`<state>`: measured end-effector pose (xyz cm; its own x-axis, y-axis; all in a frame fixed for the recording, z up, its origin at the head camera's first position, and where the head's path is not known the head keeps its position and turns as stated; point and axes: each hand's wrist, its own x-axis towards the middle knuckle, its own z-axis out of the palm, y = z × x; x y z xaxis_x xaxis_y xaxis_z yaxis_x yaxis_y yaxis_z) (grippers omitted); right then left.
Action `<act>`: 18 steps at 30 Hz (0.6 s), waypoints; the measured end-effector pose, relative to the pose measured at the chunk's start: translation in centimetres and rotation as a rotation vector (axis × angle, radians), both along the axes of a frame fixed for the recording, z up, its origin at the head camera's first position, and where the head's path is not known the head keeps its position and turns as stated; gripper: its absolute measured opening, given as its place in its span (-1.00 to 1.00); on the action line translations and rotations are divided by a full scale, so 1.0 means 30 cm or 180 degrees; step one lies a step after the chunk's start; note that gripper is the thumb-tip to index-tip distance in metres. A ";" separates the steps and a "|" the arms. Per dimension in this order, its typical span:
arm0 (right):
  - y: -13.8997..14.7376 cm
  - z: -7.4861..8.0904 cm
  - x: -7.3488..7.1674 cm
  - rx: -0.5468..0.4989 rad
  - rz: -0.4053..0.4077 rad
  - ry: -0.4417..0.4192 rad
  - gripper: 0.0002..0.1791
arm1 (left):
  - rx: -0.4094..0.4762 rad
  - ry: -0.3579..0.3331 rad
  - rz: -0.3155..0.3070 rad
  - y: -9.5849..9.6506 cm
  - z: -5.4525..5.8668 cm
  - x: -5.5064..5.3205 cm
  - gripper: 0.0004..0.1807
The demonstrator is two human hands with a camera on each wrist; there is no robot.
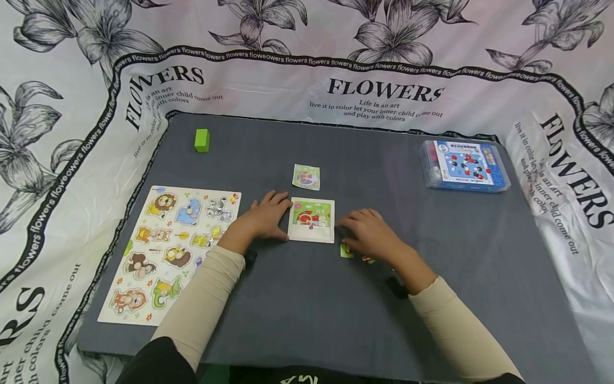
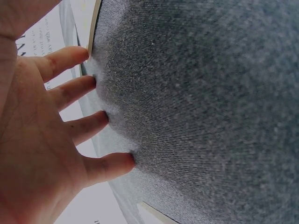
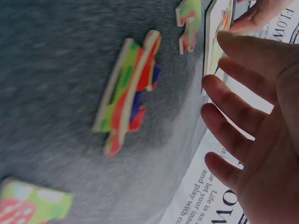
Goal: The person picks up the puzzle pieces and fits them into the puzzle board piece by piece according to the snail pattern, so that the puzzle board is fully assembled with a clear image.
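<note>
A small jigsaw tray (image 1: 310,236) lies at the middle of the table, its upper part filled with a green and red picture and its lower part bare wood. My left hand (image 1: 266,216) rests at its left side, fingers spread on the cloth, thumb by the lower left edge. On the other side, my right hand (image 1: 368,233) is close to the tray's right edge with fingers loosely bent and nothing in them. Beneath and beside it lie loose jigsaw pieces (image 3: 122,95), two overlapping, plus another piece (image 3: 189,23) nearer the tray and one more (image 3: 35,205) apart.
Beyond the tray lies a small picture card (image 1: 306,177). A large animal puzzle board (image 1: 112,304) occupies the left side, partly under the left forearm. A green block (image 1: 202,141) stands at the far left, and a plastic box (image 1: 465,166) at the far right.
</note>
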<state>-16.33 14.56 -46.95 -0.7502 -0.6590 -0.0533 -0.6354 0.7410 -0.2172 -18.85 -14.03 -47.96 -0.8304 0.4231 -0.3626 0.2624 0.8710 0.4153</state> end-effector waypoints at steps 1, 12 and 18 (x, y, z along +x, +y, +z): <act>0.008 0.000 0.005 0.0010 0.0010 -0.0006 -0.58 | -0.0009 -0.0001 -0.0012 0.001 0.001 -0.002 -0.04; 0.048 -0.020 0.048 0.0071 0.0133 -0.0051 -0.50 | -0.0025 0.0031 -0.0032 -0.003 0.013 -0.012 -0.05; 0.057 -0.034 0.065 0.0004 0.0122 -0.0061 -0.52 | -0.0044 0.0012 -0.0069 0.004 0.007 -0.006 -0.05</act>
<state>-14.37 16.27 -47.97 -0.7232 -0.6872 -0.0683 -0.6592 0.7164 -0.2287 -19.03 -13.91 -47.74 -0.8225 0.4359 -0.3654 0.2829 0.8708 0.4021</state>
